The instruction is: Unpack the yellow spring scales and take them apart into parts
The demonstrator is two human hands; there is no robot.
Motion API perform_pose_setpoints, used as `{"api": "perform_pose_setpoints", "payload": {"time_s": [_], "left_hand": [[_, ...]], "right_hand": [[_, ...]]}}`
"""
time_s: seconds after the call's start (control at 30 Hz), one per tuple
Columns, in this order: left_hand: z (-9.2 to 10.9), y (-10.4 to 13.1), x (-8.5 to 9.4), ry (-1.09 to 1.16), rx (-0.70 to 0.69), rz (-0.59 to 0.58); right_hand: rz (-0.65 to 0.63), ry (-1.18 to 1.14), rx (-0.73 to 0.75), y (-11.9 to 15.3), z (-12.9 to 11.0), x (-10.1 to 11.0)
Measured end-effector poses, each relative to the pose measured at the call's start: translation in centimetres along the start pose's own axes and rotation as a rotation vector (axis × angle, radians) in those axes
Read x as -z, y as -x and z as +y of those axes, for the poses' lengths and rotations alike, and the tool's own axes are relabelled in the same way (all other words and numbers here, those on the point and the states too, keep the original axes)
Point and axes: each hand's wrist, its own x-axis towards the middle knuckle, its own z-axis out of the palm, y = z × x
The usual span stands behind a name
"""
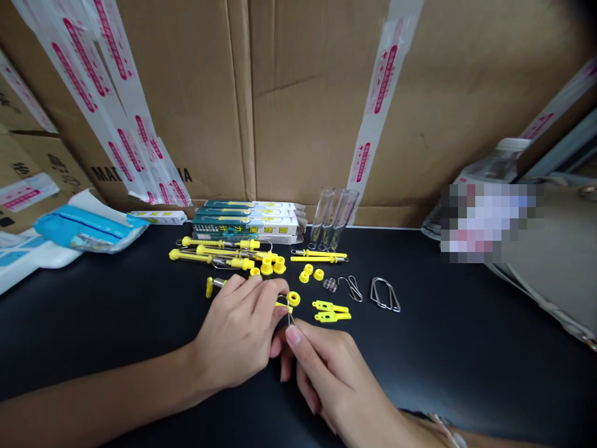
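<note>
My left hand (pixel 240 323) is closed around a partly built spring scale, whose yellow end (pixel 209 287) and metal part stick out on the left. A flat yellow tip (pixel 283 305) shows at the fingertips. My right hand (pixel 326 367) pinches a bent wire hook (pixel 290 318) between thumb and forefinger, against that yellow tip. My left fingers hide most of the joint. Just beyond my fingertips lies a yellow ring (pixel 293 298). Two yellow flat pieces (pixel 332 317) rest to the right of it.
Behind are finished spring scales (pixel 212 257), yellow caps (pixel 267 266), small rings (pixel 305 277), coiled springs (pixel 329 285), wire hooks (pixel 354 289) and wire loops (pixel 385 294). Clear tubes (pixel 332 219) stand beside stacked boxes (pixel 247 223). A bottle (pixel 494 168) and a bag (pixel 555 249) are right.
</note>
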Motion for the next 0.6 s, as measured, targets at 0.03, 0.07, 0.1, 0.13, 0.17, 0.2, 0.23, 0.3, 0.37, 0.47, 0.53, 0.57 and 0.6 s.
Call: {"api": "perform_pose_setpoints", "payload": {"time_s": [0.03,0.07,0.1,0.13,0.17,0.2,0.23,0.3,0.37,0.47,0.53,0.57,0.6], "left_hand": [[0.0,0.1,0.0,0.004,0.003,0.002],[0.0,0.1,0.0,0.004,0.003,0.006],[0.0,0.1,0.0,-0.002,0.001,0.011],[0.0,0.1,0.1,-0.012,-0.002,0.017],[0.0,0.1,0.1,-0.024,-0.005,0.022],[0.1,0.0,0.1,-0.037,-0.008,0.023],[0.1,0.0,0.1,-0.052,-0.009,0.026],[0.1,0.0,0.1,-0.085,-0.012,0.034],[0.1,0.0,0.0,-0.103,-0.021,0.039],[0.1,0.0,0.0,-0.104,-0.041,0.058],[0.2,-0.1,0.1,-0.101,-0.054,0.075],[0.2,-0.1,0.1,-0.101,-0.060,0.082],[0.2,-0.2,0.1,-0.101,-0.063,0.087]], "right_hand": [[0.001,-0.002,-0.011,0.0,0.1,0.1],[0.011,-0.012,-0.021,0.0,0.2,0.1],[0.025,-0.027,-0.032,0.0,0.4,0.1],[0.040,-0.052,-0.043,-0.1,0.7,0.2],[0.048,-0.088,-0.056,-0.1,0.9,0.2],[0.045,-0.137,-0.074,-0.1,1.2,0.3],[0.031,-0.196,-0.098,-0.2,1.4,0.4],[-0.032,-0.334,-0.148,-0.2,1.4,0.6],[-0.077,-0.468,-0.175,-0.2,0.9,0.9],[-0.089,-0.612,-0.161,-0.4,0.1,1.2],[-0.093,-0.662,-0.139,-0.6,-0.1,1.3],[-0.100,-0.668,-0.134,-0.8,-0.1,1.3],[-0.107,-0.666,-0.129,-0.8,-0.1,1.4]]}}
